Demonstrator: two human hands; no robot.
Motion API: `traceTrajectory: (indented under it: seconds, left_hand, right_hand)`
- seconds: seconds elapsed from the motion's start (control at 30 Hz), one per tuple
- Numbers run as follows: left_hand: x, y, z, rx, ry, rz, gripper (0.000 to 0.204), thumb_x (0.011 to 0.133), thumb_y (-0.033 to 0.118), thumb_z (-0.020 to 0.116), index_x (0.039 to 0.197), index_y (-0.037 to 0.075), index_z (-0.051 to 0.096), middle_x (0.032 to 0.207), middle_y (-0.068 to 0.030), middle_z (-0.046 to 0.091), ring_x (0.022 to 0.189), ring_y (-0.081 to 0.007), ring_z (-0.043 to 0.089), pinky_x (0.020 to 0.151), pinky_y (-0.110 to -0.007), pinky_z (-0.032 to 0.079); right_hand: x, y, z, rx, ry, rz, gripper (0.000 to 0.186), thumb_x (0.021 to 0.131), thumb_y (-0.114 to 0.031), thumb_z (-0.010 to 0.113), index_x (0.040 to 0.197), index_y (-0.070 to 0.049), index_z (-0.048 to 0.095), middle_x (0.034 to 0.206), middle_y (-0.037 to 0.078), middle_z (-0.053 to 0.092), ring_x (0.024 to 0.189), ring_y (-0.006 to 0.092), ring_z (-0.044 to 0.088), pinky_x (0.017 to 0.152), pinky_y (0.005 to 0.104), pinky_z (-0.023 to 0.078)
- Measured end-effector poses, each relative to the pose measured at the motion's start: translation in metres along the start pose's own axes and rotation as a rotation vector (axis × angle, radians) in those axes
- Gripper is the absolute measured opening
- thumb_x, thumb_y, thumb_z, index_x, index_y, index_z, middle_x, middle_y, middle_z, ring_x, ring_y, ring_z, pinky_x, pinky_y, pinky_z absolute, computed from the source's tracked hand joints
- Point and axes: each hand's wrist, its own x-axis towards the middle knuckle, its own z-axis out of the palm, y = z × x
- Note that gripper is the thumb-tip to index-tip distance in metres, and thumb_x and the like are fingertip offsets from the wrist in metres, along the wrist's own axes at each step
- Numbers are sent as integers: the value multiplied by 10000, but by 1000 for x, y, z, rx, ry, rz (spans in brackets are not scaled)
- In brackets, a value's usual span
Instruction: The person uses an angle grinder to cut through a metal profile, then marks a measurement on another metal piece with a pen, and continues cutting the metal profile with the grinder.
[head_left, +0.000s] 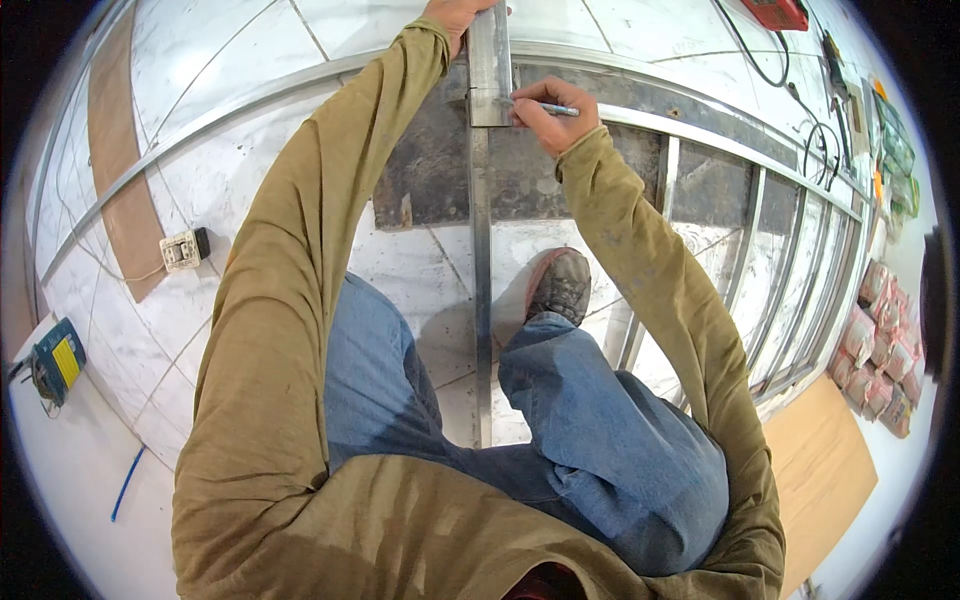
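My left hand (pixel 458 18), partly cut off by the upper edge of the picture, is closed on a wide, grey metal tube (pixel 489 58). The tube lies over the far rail of a metal frame (pixel 480 300), lined up with a long bar that runs toward me between my legs. Between the fingers of my right hand (pixel 555 114) is a slim, light-coloured pen (pixel 560 109). It points left, and its tip is close to the tube's right edge near the tube's near end. Both my sleeves are olive green.
Dark sheets (pixel 525 170) lie under the frame. Parallel bars (pixel 745 240) extend rightward. Pinkish packets (pixel 878 345) and a wooden board (pixel 820 460) are at right, with a red tool (pixel 778 12) and cable far right. A socket box (pixel 184 250) and brown strip (pixel 122 150) lie left.
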Motion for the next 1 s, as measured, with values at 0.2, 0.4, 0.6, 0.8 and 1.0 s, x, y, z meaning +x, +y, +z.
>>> traceTrajectory:
  seconds: [0.2, 0.4, 0.6, 0.8, 1.0]
  left_hand:
    - [-11, 11, 10, -10, 82, -71, 696, 945, 173, 703, 1482, -55, 323, 1263, -239, 617, 1087, -334, 657, 872, -451, 585]
    - [2, 1, -6, 102, 58, 55, 692, 946, 202, 711, 1474, -54, 343, 1282, -236, 609, 1107, -327, 651, 888, -434, 583]
    - [3, 0, 0, -31, 7, -21, 674, 932, 191, 725, 1454, -53, 375, 1252, -227, 631, 1093, -311, 656, 894, -416, 576]
    - [-1, 2, -4, -54, 7, -37, 618, 938, 181, 714, 1428, -49, 414, 1216, -219, 648, 1038, -317, 675, 856, -424, 586]
    - [-9, 9, 6, 15, 49, -50, 590, 931, 185, 720, 1399, -40, 440, 1159, -204, 673, 975, -299, 691, 797, -428, 594]
  right_hand:
    - [-3, -10, 7, -272, -13, -102, 201, 832, -202, 707, 912, -18, 727, 780, 61, 711, 748, 106, 639, 714, 295, 534]
    - [-7, -17, 21, -275, -75, -149, 195, 835, -200, 700, 909, -20, 721, 768, 72, 705, 740, 139, 660, 722, 322, 549]
    - [-2, -27, 9, -370, -108, -87, 177, 846, -185, 689, 912, -23, 718, 755, 73, 692, 751, 146, 669, 717, 330, 552]
    - [2, -21, -6, -54, -8, 23, 160, 880, -140, 675, 945, 0, 716, 840, 70, 718, 738, 139, 673, 674, 297, 547]
    - [2, -4, -17, 200, 54, 115, 171, 887, -114, 684, 955, 41, 711, 834, 100, 713, 719, 148, 664, 660, 290, 555]
